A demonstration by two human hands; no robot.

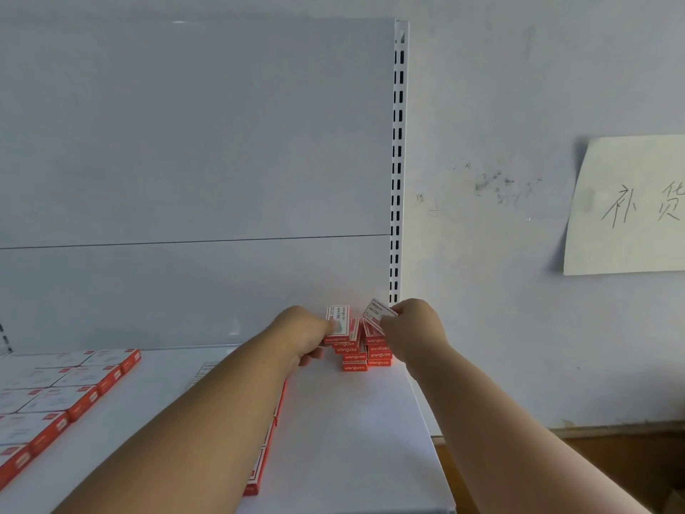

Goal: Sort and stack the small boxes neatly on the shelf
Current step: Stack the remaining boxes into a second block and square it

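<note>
A loose pile of small red-and-white boxes (365, 356) sits at the back right corner of the white shelf (352, 421). My left hand (302, 333) grips one small box (338, 322) at the pile's left, white face tilted up. My right hand (415, 328) pinches another small box (377, 310) above the pile's right side, held tilted. Both forearms reach in from the bottom of the view.
Rows of the same boxes (55, 398) lie flat on the shelf's left side. More boxes (265, 450) lie in a line under my left forearm. A slotted upright (398, 161) marks the shelf's right end. A handwritten paper sheet (630, 205) hangs on the wall.
</note>
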